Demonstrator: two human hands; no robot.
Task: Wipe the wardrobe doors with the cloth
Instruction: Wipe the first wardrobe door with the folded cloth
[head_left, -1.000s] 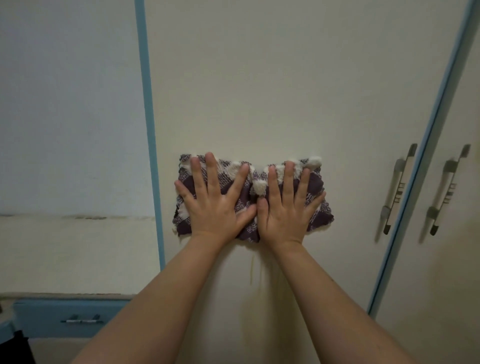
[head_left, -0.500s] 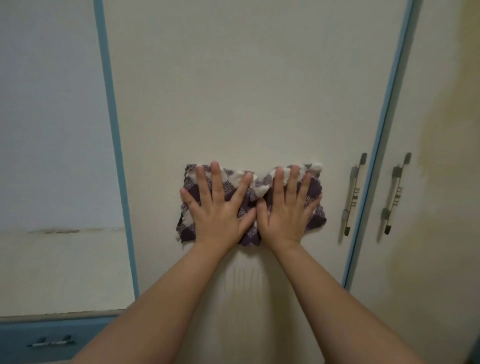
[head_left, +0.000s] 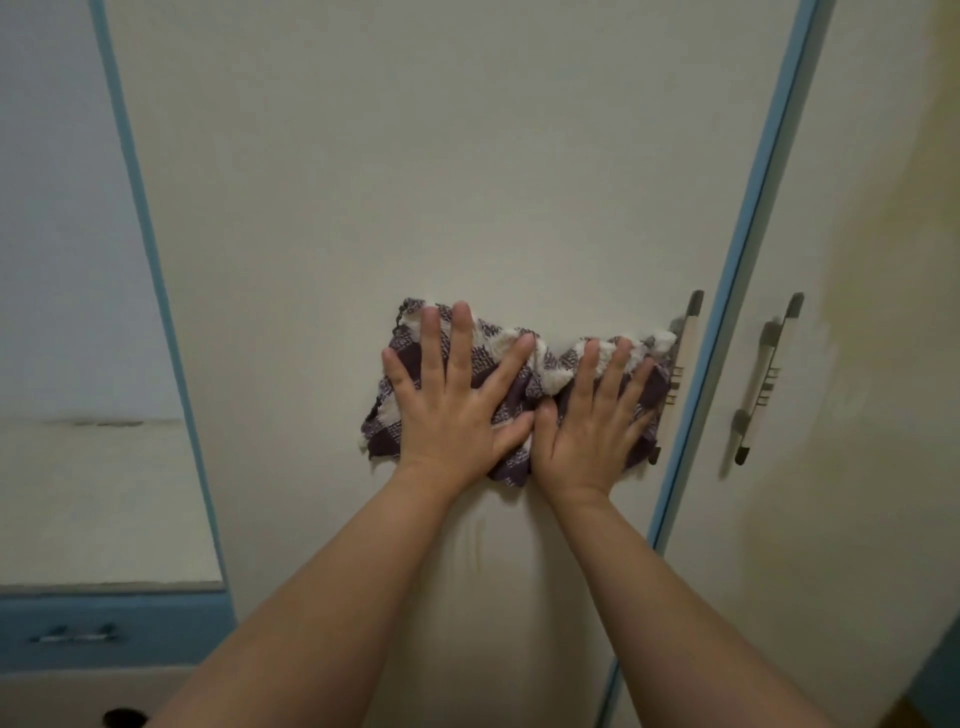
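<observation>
cream door (head_left: 467, 182) – cloth (head_left: 524, 384) under flat hands, touching handle (head_left: 680, 364).

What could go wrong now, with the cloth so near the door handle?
The checked cloth already touches the left door handle at its right edge, so it may snag there. The right hand might knock the handle. The cloth is bunched between the right hand and the left hand, so wiping may be uneven.
</observation>
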